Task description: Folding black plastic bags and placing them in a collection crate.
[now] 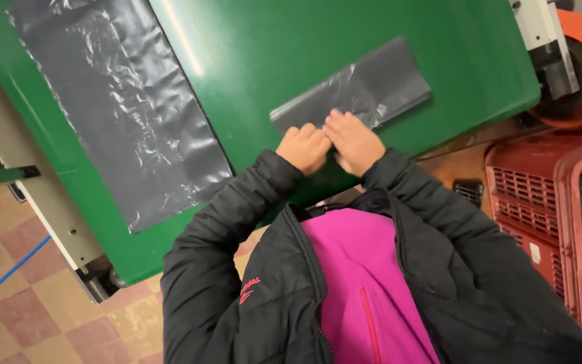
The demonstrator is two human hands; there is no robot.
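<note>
Folded bag (365, 84) lies on the table (271, 47), flat sheet (122, 108) left, crate (540, 202) right

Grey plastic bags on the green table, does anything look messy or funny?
Nothing is torn or spilled. The big grey plastic sheet lies wrinkled, its end overhanging the green table. Both hands, left hand and right hand, press the folded grey bag.

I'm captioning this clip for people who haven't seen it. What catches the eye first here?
The glossy green table fills the upper picture, with a long grey plastic sheet lying flat at its left. Near the front edge, the left hand and right hand press side by side on a smaller folded grey plastic bag.
</note>
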